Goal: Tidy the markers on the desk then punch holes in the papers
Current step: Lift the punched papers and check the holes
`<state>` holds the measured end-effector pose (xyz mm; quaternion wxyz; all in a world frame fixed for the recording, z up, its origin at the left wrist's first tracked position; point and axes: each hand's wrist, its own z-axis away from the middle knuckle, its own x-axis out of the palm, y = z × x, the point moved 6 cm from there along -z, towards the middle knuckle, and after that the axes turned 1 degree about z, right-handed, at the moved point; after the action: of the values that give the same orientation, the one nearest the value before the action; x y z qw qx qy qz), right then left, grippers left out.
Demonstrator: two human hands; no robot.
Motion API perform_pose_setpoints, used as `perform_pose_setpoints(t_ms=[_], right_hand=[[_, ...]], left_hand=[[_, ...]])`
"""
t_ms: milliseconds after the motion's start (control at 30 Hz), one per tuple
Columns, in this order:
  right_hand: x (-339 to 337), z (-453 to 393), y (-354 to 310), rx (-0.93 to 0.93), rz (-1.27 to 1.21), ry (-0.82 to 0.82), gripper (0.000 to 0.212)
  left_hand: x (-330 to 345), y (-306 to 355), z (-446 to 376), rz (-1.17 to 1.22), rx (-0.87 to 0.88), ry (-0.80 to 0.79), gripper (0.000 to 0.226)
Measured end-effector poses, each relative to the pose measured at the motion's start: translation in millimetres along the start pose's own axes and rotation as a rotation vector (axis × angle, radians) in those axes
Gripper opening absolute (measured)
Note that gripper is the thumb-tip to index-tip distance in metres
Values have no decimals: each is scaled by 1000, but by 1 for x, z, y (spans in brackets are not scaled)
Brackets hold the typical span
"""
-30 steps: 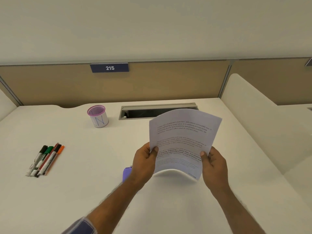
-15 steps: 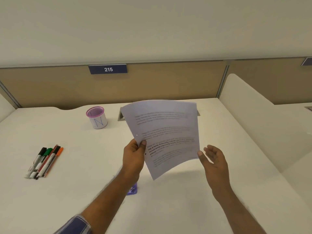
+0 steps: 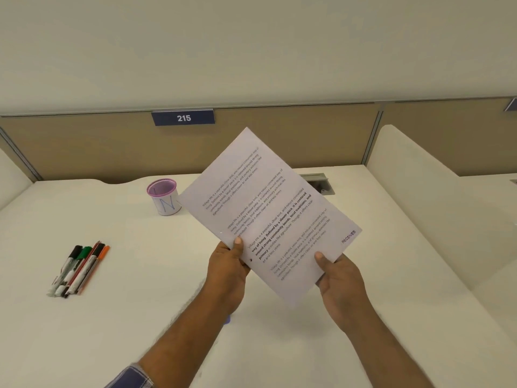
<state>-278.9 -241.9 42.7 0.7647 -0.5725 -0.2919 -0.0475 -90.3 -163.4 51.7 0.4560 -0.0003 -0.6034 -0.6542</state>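
Note:
Both my hands hold printed white papers [image 3: 268,208] up above the desk, turned so the text runs diagonally. My left hand [image 3: 228,268] pinches the papers' left edge with the thumb on top, beside a small punched hole. My right hand [image 3: 340,281] grips the lower edge, thumb on the page. Several markers [image 3: 79,268] lie side by side on the desk at the left. A purple-rimmed white pen cup [image 3: 164,199] stands behind them, near the partition. A sliver of a purple object [image 3: 228,319] shows under my left forearm; the rest is hidden.
The white desk [image 3: 126,317] is bounded by a tan partition [image 3: 84,147] with a blue "215" sign [image 3: 183,117] at the back and a white divider [image 3: 419,191] on the right. A grey cable slot [image 3: 321,183] sits in the desk behind the papers.
The papers have turned clockwise to a diagonal. My right hand, open and off the sheets half a second ago, now grips their lower edge. My left hand has kept its hold.

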Motion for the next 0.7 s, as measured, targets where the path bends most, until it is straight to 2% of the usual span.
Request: perform_pose_setpoints(t_ms=[167,400,567,700], right_hand=[[-5,-3,-8,-36,50,48,27],[-24,-6,-25,-56,129,43,28],[-33,-8,-39,-61,188,21,28],[-35,-10,-47,-52,270,-14,28]], left_hand=[[-5,-2,-2,13,-42,-6,23],[-42,45,-24,-47,56,43,24],[-54,100,-40,-271,213,56,34],[-32,119,-43,-526,255,-88,37]])
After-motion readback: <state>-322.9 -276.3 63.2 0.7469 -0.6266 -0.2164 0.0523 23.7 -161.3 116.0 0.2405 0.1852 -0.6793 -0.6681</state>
